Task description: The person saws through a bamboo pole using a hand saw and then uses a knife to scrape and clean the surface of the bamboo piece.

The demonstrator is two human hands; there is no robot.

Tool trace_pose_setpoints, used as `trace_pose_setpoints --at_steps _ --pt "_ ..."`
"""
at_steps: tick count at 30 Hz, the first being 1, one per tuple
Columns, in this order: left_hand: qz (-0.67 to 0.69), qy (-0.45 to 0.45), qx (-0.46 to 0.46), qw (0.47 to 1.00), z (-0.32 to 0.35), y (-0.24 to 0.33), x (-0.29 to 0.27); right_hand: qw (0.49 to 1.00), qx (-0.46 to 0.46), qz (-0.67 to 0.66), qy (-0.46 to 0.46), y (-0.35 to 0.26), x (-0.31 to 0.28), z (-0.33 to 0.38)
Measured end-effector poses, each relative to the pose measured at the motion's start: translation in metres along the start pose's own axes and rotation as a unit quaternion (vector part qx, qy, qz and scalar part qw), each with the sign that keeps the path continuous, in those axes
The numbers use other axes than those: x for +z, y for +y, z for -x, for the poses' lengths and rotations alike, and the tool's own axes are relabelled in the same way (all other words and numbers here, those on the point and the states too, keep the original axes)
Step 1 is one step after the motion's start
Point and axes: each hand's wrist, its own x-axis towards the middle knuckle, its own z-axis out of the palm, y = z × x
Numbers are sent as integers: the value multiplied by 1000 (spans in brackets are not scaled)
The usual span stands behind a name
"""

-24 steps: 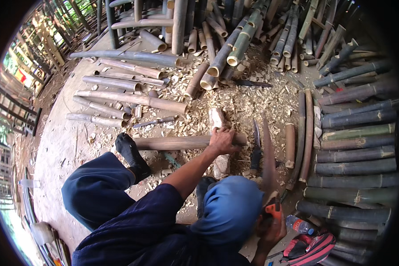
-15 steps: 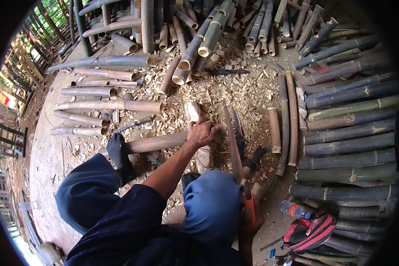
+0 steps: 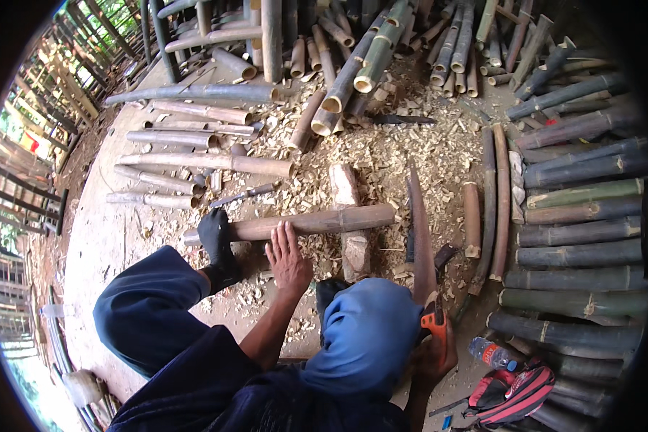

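A bamboo length (image 3: 317,222) lies crosswise over a rough wooden block (image 3: 355,257), its left part under my foot in a dark sock (image 3: 214,234). My left hand (image 3: 291,263) is open, fingers stretched out, with the fingertips at the near edge of the bamboo. At the lower right, my right hand (image 3: 443,353) is closed round the orange handle of a hand saw (image 3: 423,263). The saw's long tapering blade points away from me, to the right of the bamboo's cut end and apart from it. My knee hides part of the block's near end.
Pale wood chips (image 3: 381,155) cover the floor around the block. A knife (image 3: 246,194) lies beyond my foot. Cut bamboo pieces (image 3: 205,163) lie at the left, and stacked poles (image 3: 583,234) line the right. A water bottle (image 3: 493,354) and a red-black backpack (image 3: 511,396) rest at the lower right.
My left hand has let go of the bamboo's right part over the block and moved back and left, fingers now spread. My right hand still holds the saw. The whole view has shifted slightly.
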Motion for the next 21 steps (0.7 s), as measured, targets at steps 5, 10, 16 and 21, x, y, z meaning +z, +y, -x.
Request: trace_pose_setpoints --at_steps 5,10,16,21 --pt "213 86 141 963 -22 74 -6 999 -7 50 6 0 -9 5" --pt "142 -51 197 969 -113 126 27 996 -56 64 -30 -8 7 6" --pt "79 -188 195 959 -119 139 31 997 -40 60 -29 -10 7 10" --pt "93 -176 200 959 -116 135 27 997 -6 55 -46 -21 4 13"
